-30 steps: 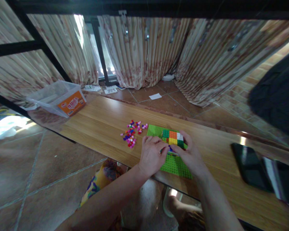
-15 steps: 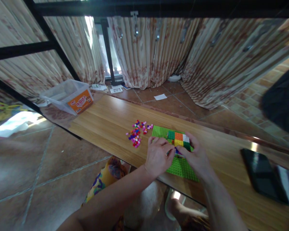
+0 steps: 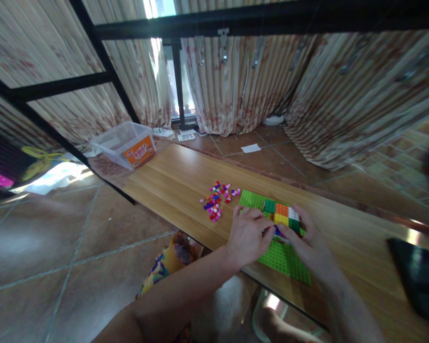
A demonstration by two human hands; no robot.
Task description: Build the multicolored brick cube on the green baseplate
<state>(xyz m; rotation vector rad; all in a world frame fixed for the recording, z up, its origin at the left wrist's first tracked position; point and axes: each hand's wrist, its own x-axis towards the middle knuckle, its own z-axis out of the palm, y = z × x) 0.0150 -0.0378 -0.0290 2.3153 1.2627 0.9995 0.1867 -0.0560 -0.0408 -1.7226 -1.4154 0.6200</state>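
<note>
Brick model [image 3: 281, 214]: stands on green baseplate [image 3: 289, 264], between both hands.
Left hand [image 3: 249, 237]: fingertips together at model's near side; whether pinching something, I cannot tell.
Right hand [image 3: 312, 242]: I see thumb and fingers clasping model's right end.
Loose bricks [image 3: 213, 207]: left of baseplate.

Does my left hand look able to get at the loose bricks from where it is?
Probably yes: your left hand is close beside the loose bricks, and nothing seems to block the way, though its fingertips are at the brick build.
</note>
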